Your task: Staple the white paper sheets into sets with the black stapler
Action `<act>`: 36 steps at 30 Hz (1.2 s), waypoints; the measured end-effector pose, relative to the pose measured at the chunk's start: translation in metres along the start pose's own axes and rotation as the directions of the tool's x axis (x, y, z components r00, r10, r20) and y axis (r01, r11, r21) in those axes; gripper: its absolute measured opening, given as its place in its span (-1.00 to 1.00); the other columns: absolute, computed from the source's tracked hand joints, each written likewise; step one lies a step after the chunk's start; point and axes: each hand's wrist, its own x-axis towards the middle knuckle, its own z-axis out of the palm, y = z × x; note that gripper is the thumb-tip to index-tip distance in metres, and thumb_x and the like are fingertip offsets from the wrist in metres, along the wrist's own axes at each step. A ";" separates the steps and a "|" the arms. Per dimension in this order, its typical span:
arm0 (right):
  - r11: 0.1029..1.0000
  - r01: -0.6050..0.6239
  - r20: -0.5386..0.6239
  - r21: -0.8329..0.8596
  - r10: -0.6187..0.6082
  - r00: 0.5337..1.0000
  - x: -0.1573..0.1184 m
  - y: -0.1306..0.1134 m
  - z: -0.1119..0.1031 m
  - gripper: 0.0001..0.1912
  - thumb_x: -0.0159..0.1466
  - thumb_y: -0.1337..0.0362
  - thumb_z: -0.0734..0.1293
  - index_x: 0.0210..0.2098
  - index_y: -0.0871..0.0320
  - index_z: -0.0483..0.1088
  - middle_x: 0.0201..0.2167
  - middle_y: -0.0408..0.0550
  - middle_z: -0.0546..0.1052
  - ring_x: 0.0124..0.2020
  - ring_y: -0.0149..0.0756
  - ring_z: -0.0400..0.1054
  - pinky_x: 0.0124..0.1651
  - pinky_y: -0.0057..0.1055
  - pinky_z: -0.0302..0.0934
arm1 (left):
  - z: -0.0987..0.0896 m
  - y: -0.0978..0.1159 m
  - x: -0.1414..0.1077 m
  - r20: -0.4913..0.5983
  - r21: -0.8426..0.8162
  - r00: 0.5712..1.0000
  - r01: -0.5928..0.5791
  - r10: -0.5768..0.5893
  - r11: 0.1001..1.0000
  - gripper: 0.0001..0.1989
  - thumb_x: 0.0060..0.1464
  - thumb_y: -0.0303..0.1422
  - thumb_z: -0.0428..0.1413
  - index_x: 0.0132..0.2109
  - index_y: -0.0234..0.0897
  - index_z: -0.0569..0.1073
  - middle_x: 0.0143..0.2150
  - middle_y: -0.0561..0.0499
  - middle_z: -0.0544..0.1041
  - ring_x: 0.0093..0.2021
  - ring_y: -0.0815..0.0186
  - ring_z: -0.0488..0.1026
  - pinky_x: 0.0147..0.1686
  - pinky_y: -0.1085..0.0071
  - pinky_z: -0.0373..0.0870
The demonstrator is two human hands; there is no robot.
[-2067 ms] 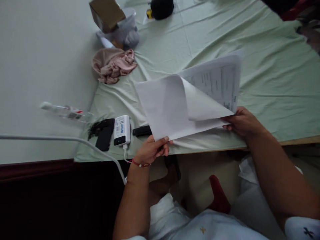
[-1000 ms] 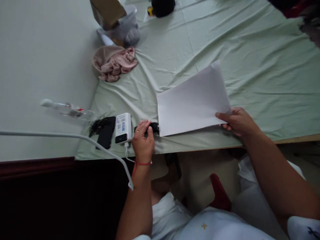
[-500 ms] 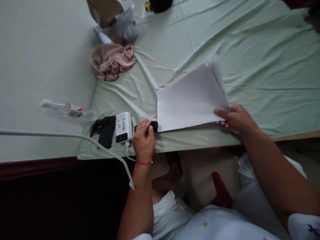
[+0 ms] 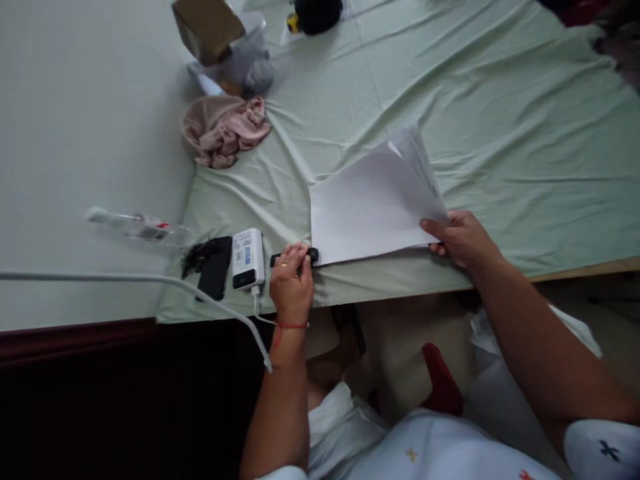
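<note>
My left hand [image 4: 291, 283] lies over a black stapler [image 4: 313, 255], with its fingers across the top. Only the stapler's two ends show; its front end meets the lower left corner of a stack of white paper sheets [image 4: 365, 207]. At the stack's lower right corner my right hand [image 4: 463, 240] grips the sheets, thumb on top and fingers underneath. The right edges of the sheets are fanned and lifted a little. Beside my left hand is a white power bank [image 4: 247, 257] with a white cable plugged in.
Left of the power bank are a black phone [image 4: 215, 270] and a dark tangled item [image 4: 197, 257]. A clear plastic bottle [image 4: 145, 228] is by the wall. Farther back on the green sheet [image 4: 500, 133] are a pink cloth [image 4: 227, 130] and a cardboard box [image 4: 207, 30]. A grey-white cable [image 4: 165, 277] crosses the left side.
The right side of the paper stack has shifted slightly left with my right hand, and its upper edge has bent more. My left hand stays on the stapler. The view has shifted slightly.
</note>
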 end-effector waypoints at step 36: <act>0.971 0.030 -0.327 0.237 0.051 0.943 -0.016 0.004 -0.083 -0.78 -0.16 0.30 0.66 -0.51 0.13 0.63 -0.54 -0.21 0.60 -0.52 -0.48 0.40 -0.48 -0.59 0.29 | 0.046 0.095 0.009 0.505 -0.701 0.805 0.593 -0.313 0.395 -0.47 -0.14 0.02 0.53 -0.18 -0.27 0.65 -0.33 0.00 0.69 -0.32 0.27 0.61 -0.24 0.36 0.56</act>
